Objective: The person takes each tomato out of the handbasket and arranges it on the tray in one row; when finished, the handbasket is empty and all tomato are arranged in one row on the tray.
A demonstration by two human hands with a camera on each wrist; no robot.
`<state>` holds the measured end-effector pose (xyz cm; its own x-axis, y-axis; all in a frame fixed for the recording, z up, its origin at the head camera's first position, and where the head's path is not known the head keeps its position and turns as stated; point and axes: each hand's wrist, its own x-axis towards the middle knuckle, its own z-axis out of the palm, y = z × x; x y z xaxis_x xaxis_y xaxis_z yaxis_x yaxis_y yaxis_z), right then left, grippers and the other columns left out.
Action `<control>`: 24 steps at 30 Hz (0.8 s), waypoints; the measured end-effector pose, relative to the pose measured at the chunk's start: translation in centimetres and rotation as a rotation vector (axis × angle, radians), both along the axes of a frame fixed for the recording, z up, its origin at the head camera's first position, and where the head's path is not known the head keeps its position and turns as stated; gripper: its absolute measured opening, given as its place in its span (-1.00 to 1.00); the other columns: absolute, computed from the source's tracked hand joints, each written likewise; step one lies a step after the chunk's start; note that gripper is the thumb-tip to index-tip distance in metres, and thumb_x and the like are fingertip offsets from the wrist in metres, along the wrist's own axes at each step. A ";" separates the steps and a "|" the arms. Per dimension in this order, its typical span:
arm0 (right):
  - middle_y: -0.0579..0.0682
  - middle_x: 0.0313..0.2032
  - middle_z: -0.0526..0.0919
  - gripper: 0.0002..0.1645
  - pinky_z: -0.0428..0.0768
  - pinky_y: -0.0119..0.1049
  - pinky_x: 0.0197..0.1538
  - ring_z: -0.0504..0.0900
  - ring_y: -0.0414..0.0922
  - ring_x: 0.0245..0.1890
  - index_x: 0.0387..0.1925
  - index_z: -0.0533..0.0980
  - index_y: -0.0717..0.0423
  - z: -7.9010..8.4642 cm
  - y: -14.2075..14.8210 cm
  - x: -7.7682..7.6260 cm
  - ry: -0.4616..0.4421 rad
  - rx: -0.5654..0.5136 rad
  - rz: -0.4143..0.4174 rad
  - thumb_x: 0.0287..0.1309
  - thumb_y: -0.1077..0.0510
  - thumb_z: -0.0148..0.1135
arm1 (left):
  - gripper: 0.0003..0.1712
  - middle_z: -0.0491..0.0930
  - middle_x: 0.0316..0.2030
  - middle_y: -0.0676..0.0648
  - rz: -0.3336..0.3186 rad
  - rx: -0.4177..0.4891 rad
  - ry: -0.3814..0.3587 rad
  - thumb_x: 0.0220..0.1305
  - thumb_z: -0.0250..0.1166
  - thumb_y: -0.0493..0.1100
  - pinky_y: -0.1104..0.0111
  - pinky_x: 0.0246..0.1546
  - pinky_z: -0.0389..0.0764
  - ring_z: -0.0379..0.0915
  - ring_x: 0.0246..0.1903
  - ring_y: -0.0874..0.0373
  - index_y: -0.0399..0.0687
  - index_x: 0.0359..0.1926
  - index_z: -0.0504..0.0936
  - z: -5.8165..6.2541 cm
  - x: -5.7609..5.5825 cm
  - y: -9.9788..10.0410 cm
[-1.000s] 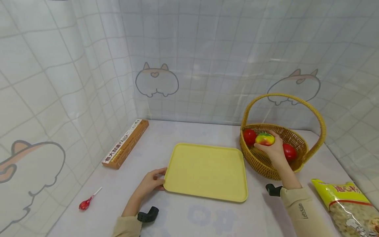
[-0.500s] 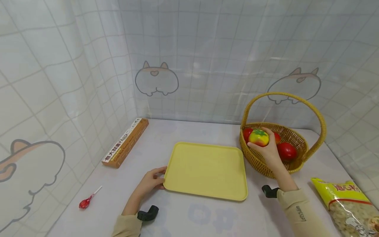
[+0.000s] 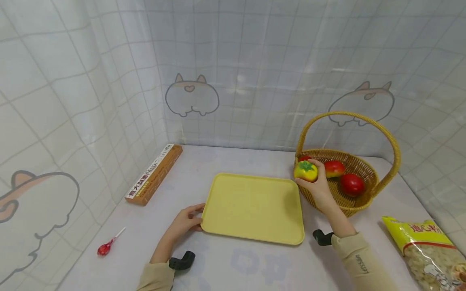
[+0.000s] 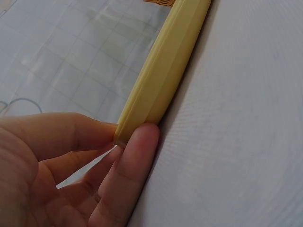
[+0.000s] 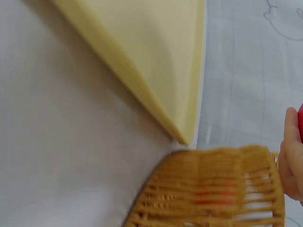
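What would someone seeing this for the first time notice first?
Probably the yellow tray in the middle. Next, the tall-handled wicker basket at right, with red fruits inside. Then the green-topped yellow fruit in the right hand's grip, by the basket's left side.

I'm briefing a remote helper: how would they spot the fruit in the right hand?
Find the wicker basket, to the right of the yellow tray. At its left side, the right hand grips a round fruit. Unlike the red fruits in the basket, its top is yellow with a green leafy star.
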<state>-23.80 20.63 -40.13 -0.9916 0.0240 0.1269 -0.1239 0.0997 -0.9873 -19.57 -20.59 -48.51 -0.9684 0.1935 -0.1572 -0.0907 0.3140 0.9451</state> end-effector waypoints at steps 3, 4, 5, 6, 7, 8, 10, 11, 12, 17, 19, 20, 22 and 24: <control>0.06 0.16 0.07 -0.17 0.45 -0.60 -0.10 0.22 -0.09 0.03 0.21 0.01 -0.10 -0.3 -0.7 0.0 0.003 -0.012 0.018 0.03 0.35 0.26 | -0.36 0.36 0.09 -0.37 0.001 -0.005 0.003 0.09 0.18 -0.41 0.31 -0.40 0.66 0.52 -0.41 0.10 -0.35 0.25 0.30 0.0 0.0 0.0; 0.05 0.15 0.08 -0.16 0.46 -0.59 -0.10 0.23 -0.09 0.02 0.20 0.01 -0.07 -0.4 -1.0 0.0 0.000 -0.025 0.025 0.02 0.38 0.25 | -0.37 0.36 0.09 -0.37 0.001 -0.007 0.004 0.09 0.18 -0.40 0.31 -0.40 0.66 0.52 -0.41 0.10 -0.35 0.25 0.31 0.1 0.0 0.0; 0.05 0.15 0.09 -0.14 0.46 -0.58 -0.09 0.24 -0.09 0.02 0.21 0.00 -0.04 -0.6 -1.3 0.0 0.001 -0.040 0.033 0.00 0.41 0.25 | -0.37 0.37 0.09 -0.37 0.001 -0.008 0.006 0.10 0.19 -0.40 0.31 -0.40 0.66 0.52 -0.41 0.10 -0.35 0.25 0.30 0.1 0.1 0.0; 0.04 0.15 0.10 -0.12 0.47 -0.57 -0.09 0.25 -0.10 0.02 0.22 -0.01 0.00 -0.7 -1.6 0.0 -0.001 -0.051 0.042 -0.02 0.44 0.24 | -0.37 0.37 0.08 -0.37 0.001 -0.011 0.009 0.10 0.19 -0.40 0.31 -0.41 0.66 0.52 -0.41 0.10 -0.35 0.25 0.30 0.2 0.1 0.0; 0.03 0.15 0.10 -0.10 0.47 -0.56 -0.09 0.25 -0.10 0.02 0.24 -0.03 0.04 -0.8 -1.9 0.0 -0.001 -0.059 0.053 -0.04 0.46 0.24 | -0.37 0.37 0.08 -0.36 0.002 -0.012 0.010 0.09 0.19 -0.40 0.31 -0.41 0.66 0.52 -0.40 0.10 -0.35 0.25 0.30 0.2 0.1 0.0; 0.02 0.15 0.11 -0.07 0.47 -0.55 -0.08 0.25 -0.11 0.02 0.26 -0.05 0.06 -0.9 -2.2 0.0 -0.007 -0.070 0.063 -0.04 0.47 0.24 | -0.37 0.37 0.08 -0.35 0.001 -0.011 0.008 0.10 0.19 -0.40 0.31 -0.40 0.66 0.52 -0.40 0.10 -0.35 0.25 0.30 0.2 0.1 0.0; 0.03 0.18 0.10 -0.03 0.46 -0.55 -0.06 0.25 -0.10 0.04 0.29 -0.07 0.09 -1.0 -2.8 0.1 -0.019 -0.072 0.076 -0.06 0.48 0.24 | -0.37 0.37 0.08 -0.36 0.000 -0.010 0.008 0.10 0.19 -0.40 0.31 -0.40 0.66 0.52 -0.40 0.10 -0.36 0.25 0.30 0.2 0.1 0.0; 0.04 0.21 0.09 -0.01 0.46 -0.55 -0.06 0.25 -0.09 0.05 0.31 -0.07 0.09 -1.0 -3.1 0.2 -0.028 -0.069 0.083 -0.06 0.47 0.25 | -0.37 0.37 0.08 -0.36 -0.001 -0.009 0.008 0.09 0.19 -0.41 0.31 -0.40 0.66 0.52 -0.40 0.10 -0.36 0.25 0.30 0.2 0.1 0.0; 0.06 0.22 0.08 -0.01 0.45 -0.55 -0.06 0.24 -0.07 0.06 0.32 -0.07 0.08 -1.0 -3.4 0.3 -0.037 -0.058 0.089 -0.05 0.45 0.25 | -0.37 0.37 0.08 -0.36 -0.002 -0.006 0.006 0.09 0.18 -0.41 0.31 -0.40 0.66 0.52 -0.40 0.10 -0.36 0.25 0.30 0.2 0.1 0.0; 0.13 0.24 0.07 -0.04 0.46 -0.50 -0.05 0.24 0.01 0.09 0.32 -0.01 0.05 -1.5 -4.9 0.5 -0.071 -0.034 0.135 -0.04 0.38 0.29 | -0.36 0.36 0.09 -0.37 -0.015 0.006 0.003 0.09 0.18 -0.40 0.32 -0.40 0.66 0.53 -0.41 0.10 -0.36 0.25 0.29 0.1 0.0 -0.1; 0.12 0.23 0.09 -0.05 0.45 -0.46 -0.04 0.24 0.02 0.10 0.30 0.01 0.05 -1.7 -5.5 0.4 -0.076 -0.031 0.155 -0.05 0.36 0.31 | -0.36 0.35 0.08 -0.38 -0.021 0.007 0.007 0.10 0.19 -0.40 0.32 -0.40 0.66 0.53 -0.41 0.11 -0.37 0.25 0.29 0.1 0.0 -0.2; 0.12 0.23 0.10 -0.05 0.45 -0.44 -0.03 0.25 0.02 0.11 0.30 0.02 0.05 -1.8 -5.8 0.5 -0.080 -0.028 0.163 -0.06 0.36 0.32 | -0.36 0.35 0.08 -0.39 -0.024 0.009 0.009 0.10 0.19 -0.40 0.32 -0.40 0.66 0.52 -0.41 0.12 -0.38 0.25 0.28 0.2 0.0 -0.2; 0.11 0.23 0.12 -0.05 0.44 -0.42 -0.01 0.25 0.02 0.11 0.29 0.04 0.05 -1.9 -6.5 0.5 -0.083 -0.023 0.173 -0.08 0.35 0.33 | -0.36 0.34 0.08 -0.40 -0.031 0.013 0.012 0.11 0.19 -0.40 0.32 -0.40 0.66 0.52 -0.41 0.12 -0.40 0.25 0.27 0.2 0.1 -0.2; 0.11 0.22 0.15 -0.06 0.44 -0.40 0.00 0.27 0.01 0.10 0.28 0.06 0.05 -2.0 -7.1 0.5 -0.086 -0.019 0.178 -0.09 0.34 0.35 | -0.36 0.33 0.08 -0.41 -0.040 0.017 0.016 0.11 0.18 -0.40 0.32 -0.40 0.66 0.52 -0.40 0.12 -0.42 0.25 0.26 0.2 0.1 -0.2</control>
